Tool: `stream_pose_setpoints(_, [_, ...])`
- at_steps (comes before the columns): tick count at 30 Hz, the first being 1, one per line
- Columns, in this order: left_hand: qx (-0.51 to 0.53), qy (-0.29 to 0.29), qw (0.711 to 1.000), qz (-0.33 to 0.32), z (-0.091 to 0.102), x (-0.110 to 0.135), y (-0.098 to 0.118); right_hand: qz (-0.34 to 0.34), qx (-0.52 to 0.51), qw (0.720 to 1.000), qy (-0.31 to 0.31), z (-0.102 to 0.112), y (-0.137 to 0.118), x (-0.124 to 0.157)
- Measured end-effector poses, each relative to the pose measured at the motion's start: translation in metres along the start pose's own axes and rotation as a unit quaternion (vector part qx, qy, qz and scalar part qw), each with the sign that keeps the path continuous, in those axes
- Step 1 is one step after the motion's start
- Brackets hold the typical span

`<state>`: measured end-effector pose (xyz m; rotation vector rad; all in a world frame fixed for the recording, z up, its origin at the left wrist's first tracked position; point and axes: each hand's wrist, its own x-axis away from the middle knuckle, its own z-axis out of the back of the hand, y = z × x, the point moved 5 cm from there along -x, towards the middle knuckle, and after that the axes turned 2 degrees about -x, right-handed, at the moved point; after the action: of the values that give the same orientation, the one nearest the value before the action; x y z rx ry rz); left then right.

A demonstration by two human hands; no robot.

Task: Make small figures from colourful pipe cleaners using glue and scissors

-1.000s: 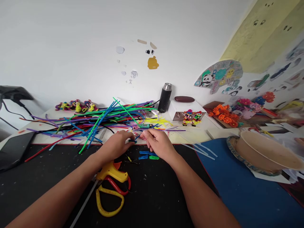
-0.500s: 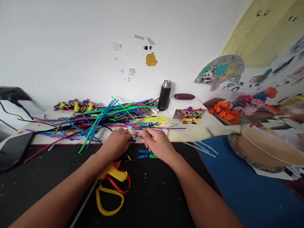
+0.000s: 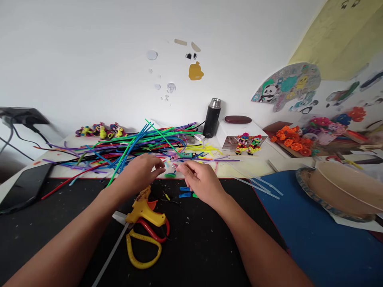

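My left hand point(image 3: 140, 173) hovers at the far edge of the black mat point(image 3: 60, 215), fingers loosely curled and apart, holding nothing I can see. My right hand point(image 3: 201, 182) faces it, fingertips drawn together in a pinch; what they hold is too small to make out. A short green piece point(image 3: 170, 175) lies on the mat edge between the two hands. Short blue pieces point(image 3: 184, 192) lie just under my right hand. A yellow glue gun point(image 3: 145, 211) and yellow-handled scissors point(image 3: 143, 249) lie below my left wrist.
A big heap of coloured pipe cleaners point(image 3: 131, 145) sprawls behind the hands. Farther back stand a black flask point(image 3: 212, 118), small figures point(image 3: 248, 144) and orange flowers point(image 3: 291, 144). A blue mat point(image 3: 314, 239) with a woven bowl point(image 3: 338, 189) is at right, a dark tablet point(image 3: 24, 187) at left.
My hands were pinched together on a small piece; now they have drawn slightly apart and lifted, and the green piece lies between them. The view has shifted a little.
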<state>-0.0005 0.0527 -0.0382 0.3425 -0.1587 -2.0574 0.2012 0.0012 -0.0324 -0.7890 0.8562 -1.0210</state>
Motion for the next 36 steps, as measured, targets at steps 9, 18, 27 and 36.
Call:
stream_pose_setpoints(9, [0.072, 0.024, 0.996, 0.036, 0.009, 0.0, -0.005, 0.076, 0.139, 0.976, -0.153, -0.049, -0.033, 0.021])
stream_pose_setpoints(18, [0.151, 0.062, 0.985, 0.06, 0.031, 0.001, -0.003, 0.086, 0.311, 0.908, -0.268, -0.091, -0.037, 0.029])
stream_pose_setpoints(27, [0.193, 0.123, 0.969, 0.092, 0.055, 0.006, -0.015, 0.114, 0.267, 0.928, -0.233, -0.091, -0.039, 0.033])
stream_pose_setpoints(36, [0.272, 0.388, 0.864, 0.168, 0.111, 0.041, -0.022, 0.015, -0.039, 0.999, 0.001, -0.05, -0.024, 0.016])
